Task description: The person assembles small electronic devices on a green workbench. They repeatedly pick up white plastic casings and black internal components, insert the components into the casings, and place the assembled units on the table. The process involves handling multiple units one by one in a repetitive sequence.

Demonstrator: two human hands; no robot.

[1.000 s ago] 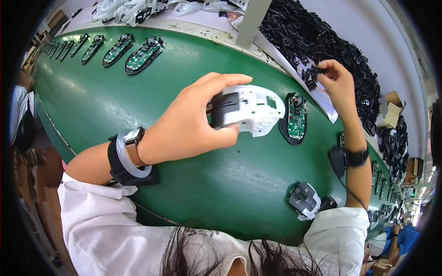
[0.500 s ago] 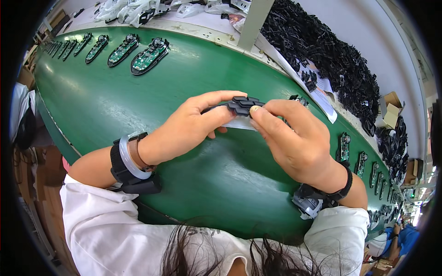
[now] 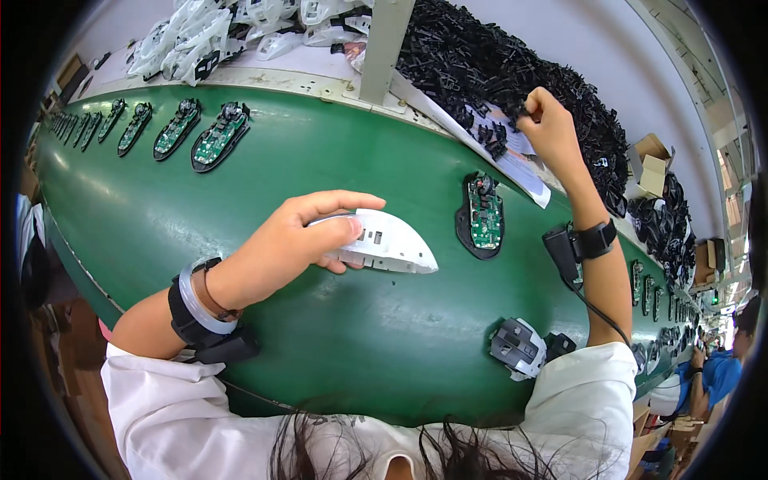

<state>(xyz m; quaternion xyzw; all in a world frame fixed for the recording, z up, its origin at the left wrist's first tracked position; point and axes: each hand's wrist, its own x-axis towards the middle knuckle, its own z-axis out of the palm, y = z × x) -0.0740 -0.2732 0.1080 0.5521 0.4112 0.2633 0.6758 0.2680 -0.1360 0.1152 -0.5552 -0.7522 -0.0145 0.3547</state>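
Note:
My left hand grips a white curved plastic mouse shell over the middle of the green work surface. The thumb lies on its side wall, near small rectangular slots. Up at the far right, my right hand is closed with bent fingers beside a heap of small black plastic parts. What its fingertips pinch, if anything, cannot be made out. Between the hands lies a black mouse base with a green circuit board, apart from both.
A row of mouse bases with circuit boards runs along the far left. White shells are piled on the shelf behind. A grey-and-black mouse sits near my right arm. A metal post rises at the back. One person is at far right.
My right hand has left the left hand and reached out to the black heap. The white shell now shows openly in my left hand, where dark parts were between both hands before.

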